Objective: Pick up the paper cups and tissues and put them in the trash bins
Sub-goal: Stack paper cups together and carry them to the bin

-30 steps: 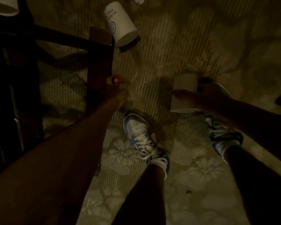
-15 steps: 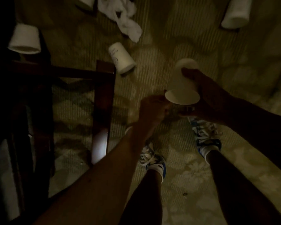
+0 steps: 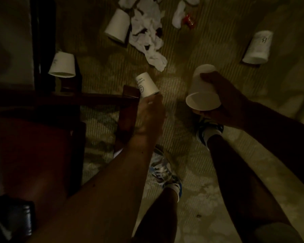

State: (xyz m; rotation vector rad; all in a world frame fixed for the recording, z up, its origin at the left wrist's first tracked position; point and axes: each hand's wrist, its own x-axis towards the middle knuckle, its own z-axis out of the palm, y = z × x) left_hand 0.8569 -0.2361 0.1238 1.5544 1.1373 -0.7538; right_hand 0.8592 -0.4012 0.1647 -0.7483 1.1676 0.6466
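Dim patterned carpet floor (image 3: 197,55), litter scattered. Right grip (image 3: 225,104) is wrapped round a plain white paper cup (image 3: 203,92), centre right. Left grip (image 3: 150,114) touches the rim of a printed white paper cup (image 3: 146,86) at centre; whether it has closed on it, I cannot tell. Left to do, I judge: a white cup upper left (image 3: 62,64), another top centre (image 3: 117,25), a third upper right (image 3: 257,47), and the crumpled white tissues (image 3: 147,32). No bin in view.

Bare forearms (image 3: 112,181) and lower legs (image 3: 235,172), white ankle socks (image 3: 211,135), white sneakers (image 3: 161,170) with blue trim.

Left hand (image 3: 150,114) outstretched; right hand (image 3: 224,102) curled, gripping.
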